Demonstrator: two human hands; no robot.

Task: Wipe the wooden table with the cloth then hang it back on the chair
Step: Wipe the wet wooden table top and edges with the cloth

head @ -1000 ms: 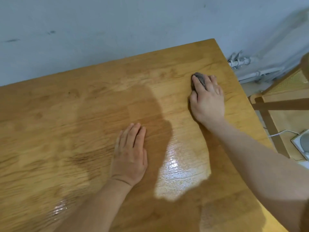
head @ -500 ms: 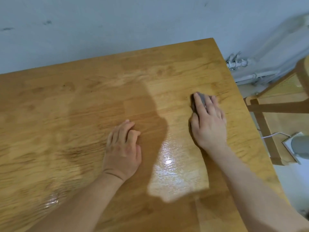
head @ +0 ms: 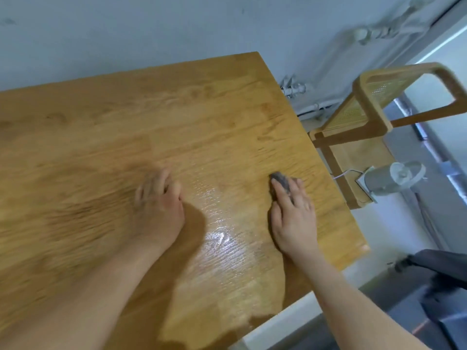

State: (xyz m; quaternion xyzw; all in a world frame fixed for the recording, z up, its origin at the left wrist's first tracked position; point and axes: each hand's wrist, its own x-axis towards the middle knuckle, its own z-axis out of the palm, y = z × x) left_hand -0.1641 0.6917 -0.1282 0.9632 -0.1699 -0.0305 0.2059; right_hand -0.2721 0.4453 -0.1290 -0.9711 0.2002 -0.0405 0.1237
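Observation:
The wooden table (head: 106,127) fills the left and middle of the view, with a wet shine near its centre. My right hand (head: 293,213) presses a small bunched grey cloth (head: 280,180) flat onto the tabletop near the right edge; only the cloth's far end shows past my fingers. My left hand (head: 159,205) is on or just above the table to the left, blurred, with its fingers curled and nothing in it. A wooden chair (head: 374,109) with a woven cane back stands beyond the table's right edge.
A pale wall runs behind the table, with white pipes (head: 295,89) at the corner. A small grey fan (head: 394,179) and white cable lie by the chair's seat. A dark garment (head: 442,271) shows at lower right.
My right hand has dragged the cloth toward me along the right side of the table. My left hand has lifted its fingers and curled them. The view has swung right, showing the chair.

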